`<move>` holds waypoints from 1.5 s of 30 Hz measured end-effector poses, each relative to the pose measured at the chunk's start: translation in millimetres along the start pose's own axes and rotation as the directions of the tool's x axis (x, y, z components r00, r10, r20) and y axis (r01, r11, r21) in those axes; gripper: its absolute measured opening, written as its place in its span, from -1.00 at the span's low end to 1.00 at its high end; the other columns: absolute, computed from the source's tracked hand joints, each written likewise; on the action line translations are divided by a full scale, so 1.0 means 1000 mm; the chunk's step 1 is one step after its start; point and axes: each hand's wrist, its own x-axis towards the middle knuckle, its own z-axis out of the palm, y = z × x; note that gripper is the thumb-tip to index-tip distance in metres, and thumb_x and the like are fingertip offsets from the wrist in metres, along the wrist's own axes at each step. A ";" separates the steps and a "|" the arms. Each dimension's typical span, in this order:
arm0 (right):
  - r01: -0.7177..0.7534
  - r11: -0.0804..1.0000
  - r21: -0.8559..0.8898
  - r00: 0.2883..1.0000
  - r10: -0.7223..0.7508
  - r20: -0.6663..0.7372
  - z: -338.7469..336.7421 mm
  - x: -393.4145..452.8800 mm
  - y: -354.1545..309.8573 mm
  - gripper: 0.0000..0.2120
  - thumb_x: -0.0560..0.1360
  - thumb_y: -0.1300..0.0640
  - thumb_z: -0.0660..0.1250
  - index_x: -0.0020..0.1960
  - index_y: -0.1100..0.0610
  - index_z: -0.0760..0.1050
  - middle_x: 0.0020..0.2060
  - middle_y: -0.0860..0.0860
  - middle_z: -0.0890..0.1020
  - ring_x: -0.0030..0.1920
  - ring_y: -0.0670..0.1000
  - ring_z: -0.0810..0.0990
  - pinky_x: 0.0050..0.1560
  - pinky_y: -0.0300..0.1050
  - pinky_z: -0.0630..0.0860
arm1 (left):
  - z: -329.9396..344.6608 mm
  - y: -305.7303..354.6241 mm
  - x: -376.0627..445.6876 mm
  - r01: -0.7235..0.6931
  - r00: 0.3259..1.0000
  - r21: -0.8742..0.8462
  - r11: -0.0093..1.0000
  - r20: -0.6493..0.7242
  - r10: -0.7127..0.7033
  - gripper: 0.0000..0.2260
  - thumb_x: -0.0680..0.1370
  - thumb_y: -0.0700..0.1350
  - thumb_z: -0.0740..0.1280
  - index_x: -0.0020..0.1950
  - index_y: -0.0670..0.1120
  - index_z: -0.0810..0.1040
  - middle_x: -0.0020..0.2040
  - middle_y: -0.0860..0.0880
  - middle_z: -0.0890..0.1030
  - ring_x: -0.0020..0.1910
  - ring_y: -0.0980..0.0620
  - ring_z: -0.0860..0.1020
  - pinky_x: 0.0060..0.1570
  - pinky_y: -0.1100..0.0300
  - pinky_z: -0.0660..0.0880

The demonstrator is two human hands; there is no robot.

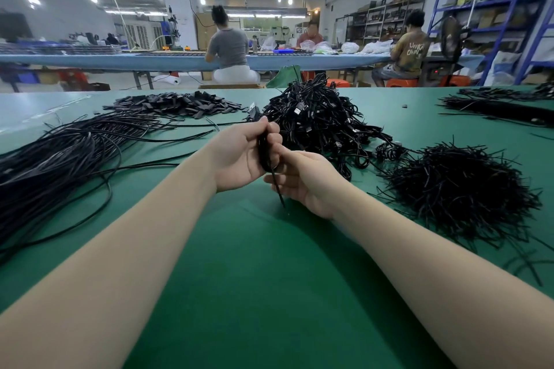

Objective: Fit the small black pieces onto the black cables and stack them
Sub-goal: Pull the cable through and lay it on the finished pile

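My left hand [239,156] grips a small black piece [263,150] upright above the green table [269,293]. My right hand [302,180] pinches a thin black cable [278,189] just below that piece; its free end points down toward the table. A big tangle of black cables [323,117] lies right behind both hands. Flat small black pieces [180,105] are heaped at the back left. Long black cables [60,153] are spread out at the left.
A bushy heap of short thin black strands [461,189] lies at the right. More black cable bundles [497,105] lie at the far right back. Beyond the table's far edge, three people sit at a long blue bench [120,61]; shelving stands at the right.
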 end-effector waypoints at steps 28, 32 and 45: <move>0.163 0.512 -0.843 0.949 -0.314 -0.008 0.014 -0.005 0.008 -0.68 0.62 -0.11 0.09 -0.11 0.13 0.32 -0.17 0.10 0.52 -0.20 0.11 0.44 -0.31 -0.07 0.24 | 0.001 -0.024 0.023 -0.059 0.921 0.335 0.940 -0.345 0.181 -0.70 0.67 0.02 0.10 -0.16 -0.01 0.50 -0.20 0.06 0.55 -0.21 0.13 0.48 -0.12 0.28 0.41; 0.144 0.500 -0.854 0.958 -0.287 -0.006 0.016 -0.005 0.009 -0.64 0.59 -0.12 0.16 -0.04 0.21 0.35 -0.11 0.12 0.56 -0.14 0.14 0.51 -0.20 -0.01 0.40 | 0.002 -0.027 0.021 -0.064 0.926 0.354 0.933 -0.327 0.188 -0.71 0.67 0.01 0.11 -0.14 0.00 0.54 -0.13 0.06 0.58 -0.03 0.01 0.47 0.22 0.07 0.40; 0.127 0.503 -0.855 0.951 -0.306 -0.039 0.015 0.000 0.013 -0.69 0.61 -0.08 0.15 -0.01 0.19 0.34 -0.26 -0.01 0.44 -0.24 0.03 0.42 -0.42 -0.17 0.22 | 0.001 -0.031 0.023 -0.104 0.917 0.362 0.927 -0.327 0.230 -0.70 0.67 0.01 0.12 -0.11 0.03 0.59 -0.11 0.07 0.60 -0.13 0.11 0.52 -0.01 0.21 0.45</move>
